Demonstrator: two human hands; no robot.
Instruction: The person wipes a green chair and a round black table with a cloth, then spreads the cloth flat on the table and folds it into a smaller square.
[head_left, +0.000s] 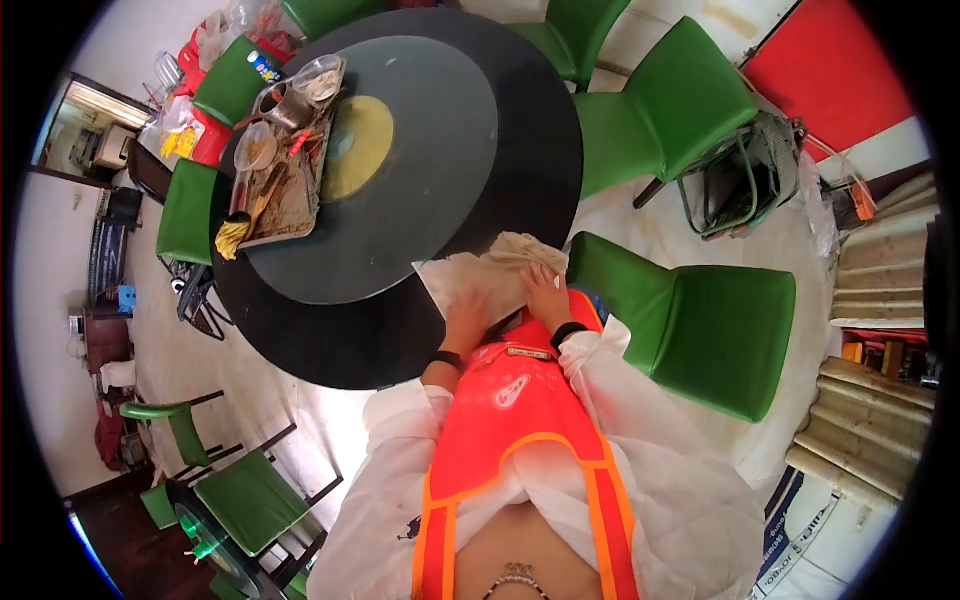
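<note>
A beige cloth (pixel 445 275) lies spread at the near edge of the round black table, bunched up at its right end. My left hand (pixel 468 315) rests flat on the cloth, fingers spread. On the right, my right hand (pixel 545 295) touches the bunched part of the cloth, its fingers bent over the fabric; whether it pinches any is hard to tell. Both hands are close to the front of a red apron (pixel 520 400) with orange trim.
The round table (pixel 350 350) carries a grey glass turntable (pixel 430 120). A cluttered metal tray (pixel 290 205) with tubs, a metal cup and a brush stands on its left. Green chairs (pixel 725 335) surround the table, one close on the right.
</note>
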